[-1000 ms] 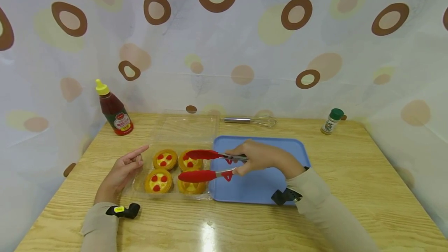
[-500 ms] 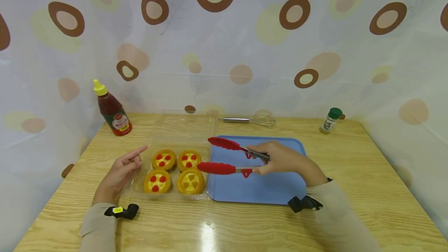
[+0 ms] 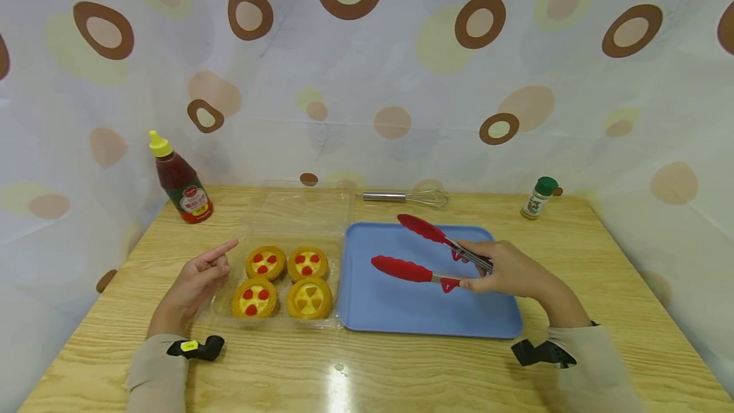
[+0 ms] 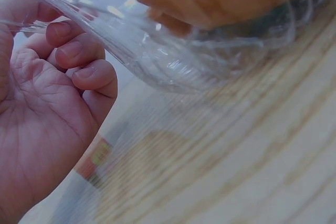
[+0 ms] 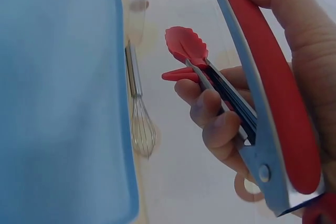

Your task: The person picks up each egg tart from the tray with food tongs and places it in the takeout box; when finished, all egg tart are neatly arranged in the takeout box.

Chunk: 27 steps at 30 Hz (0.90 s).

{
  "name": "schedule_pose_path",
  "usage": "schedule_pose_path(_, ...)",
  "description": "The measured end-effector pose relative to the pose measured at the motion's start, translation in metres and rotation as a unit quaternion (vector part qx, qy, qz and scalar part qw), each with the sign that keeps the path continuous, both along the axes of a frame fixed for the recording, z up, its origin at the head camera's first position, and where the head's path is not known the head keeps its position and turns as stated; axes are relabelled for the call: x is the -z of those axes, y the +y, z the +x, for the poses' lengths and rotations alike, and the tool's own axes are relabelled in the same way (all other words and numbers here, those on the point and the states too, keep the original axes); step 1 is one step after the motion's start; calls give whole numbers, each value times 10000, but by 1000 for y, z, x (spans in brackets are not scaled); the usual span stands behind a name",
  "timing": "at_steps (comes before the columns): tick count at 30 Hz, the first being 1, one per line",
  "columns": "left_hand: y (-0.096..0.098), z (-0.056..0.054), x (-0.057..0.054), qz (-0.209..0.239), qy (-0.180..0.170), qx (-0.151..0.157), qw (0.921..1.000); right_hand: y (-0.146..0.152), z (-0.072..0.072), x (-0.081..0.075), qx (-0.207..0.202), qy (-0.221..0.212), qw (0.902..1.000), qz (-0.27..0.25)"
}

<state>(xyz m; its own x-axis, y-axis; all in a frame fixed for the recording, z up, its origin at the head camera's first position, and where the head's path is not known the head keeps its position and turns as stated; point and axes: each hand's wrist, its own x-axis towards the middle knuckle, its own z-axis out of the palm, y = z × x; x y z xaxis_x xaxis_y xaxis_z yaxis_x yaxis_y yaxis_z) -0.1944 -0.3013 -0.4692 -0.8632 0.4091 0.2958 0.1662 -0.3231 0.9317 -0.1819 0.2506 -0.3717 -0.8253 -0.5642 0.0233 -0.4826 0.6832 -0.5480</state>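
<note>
In the head view my right hand (image 3: 513, 268) holds red-tipped metal tongs (image 3: 402, 269), their arms spread apart with nothing between them, above a blue tray (image 3: 395, 314). The right wrist view shows fingers (image 5: 218, 127) round one tong arm and the thumb on the other. My left hand (image 3: 192, 285) is at the left edge of a clear plastic container (image 3: 275, 322). Its index finger is stretched out; the other fingers (image 4: 94, 74) curl by the rim in the left wrist view. Inside sit several tarts: some with red dots (image 3: 255, 298), one with brownish triangles (image 3: 309, 298).
The container's clear lid (image 3: 304, 209) lies folded back behind it. A sauce bottle (image 3: 183, 187) with a yellow cap stands at the back left. Along the back lies a whisk (image 3: 407, 197), and a green-capped seasoning jar (image 3: 539, 198) stands at the back right.
My right hand has moved right with the tongs, from over the right-hand tarts to over the tray. The left hand stays at the container's edge.
</note>
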Motion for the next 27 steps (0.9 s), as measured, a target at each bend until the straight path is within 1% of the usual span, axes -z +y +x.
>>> schedule_pose_path(3, -1, 0, 1, 2, -6, 20, 10000, 13, 6, 1, 298, 141, 9995, 23)
schedule_pose_path(7, -1, -1, 2, 7, -3, 10, 10000, 29, 12, 5, 754, 456, 9961, 51)
schedule_pose_path(12, -1, -1, 1, 44, 18, 49, 10000, 46, 18, 10, 1248, 515, 9908, -25)
schedule_pose_path(14, -1, -1, 1, 66, 25, 74, 9999, 52, 21, 10, 1446, 523, 9881, 34)
schedule_pose_path(20, 0, -1, -1, 66, -45, 38, 10000, 70, 33, 13, 2001, 617, 9774, 295)
schedule_pose_path(23, 0, -1, -1, 58, -62, 40, 10000, 81, 37, 15, 2329, 602, 9695, 466)
schedule_pose_path(27, 0, -1, 0, 73, -54, 71, 9999, 95, 39, 21, 2719, 528, 9590, 609)
